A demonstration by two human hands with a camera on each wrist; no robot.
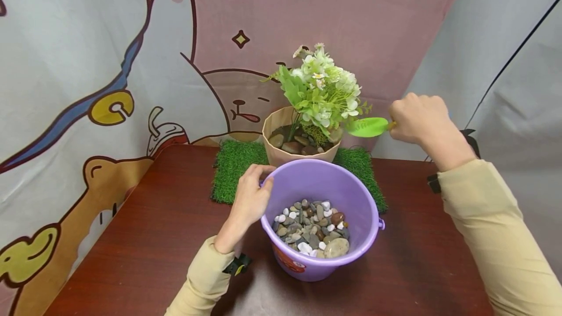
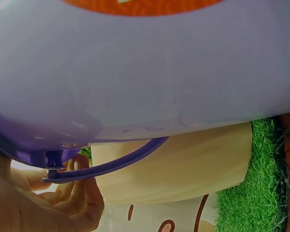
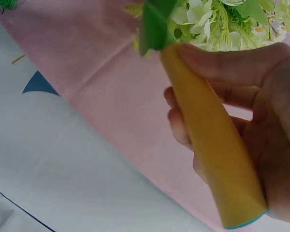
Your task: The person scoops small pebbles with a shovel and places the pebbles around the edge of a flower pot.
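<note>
My right hand (image 1: 419, 118) grips the yellow handle (image 3: 215, 145) of a small toy shovel, raised to the right of a flower pot (image 1: 300, 157). The shovel's green blade (image 1: 368, 127) points left, close to the white flowers (image 1: 322, 82). My left hand (image 1: 252, 196) holds the rim of a purple bucket (image 1: 320, 179) at its left side. In the left wrist view, its fingers (image 2: 89, 200) curl beside the bucket's purple handle (image 2: 111, 166). Grey, brown and white pebbles (image 1: 309, 226) cover the bucket's bottom. Larger stones (image 1: 291, 148) lie in the pot around the flower stems.
The pot stands on a green artificial grass mat (image 1: 234, 162), behind the bucket. Everything rests on a dark red-brown wooden table (image 1: 145, 243). A cartoon-printed cloth (image 1: 373, 23) hangs behind the table, with pale fabric at the right.
</note>
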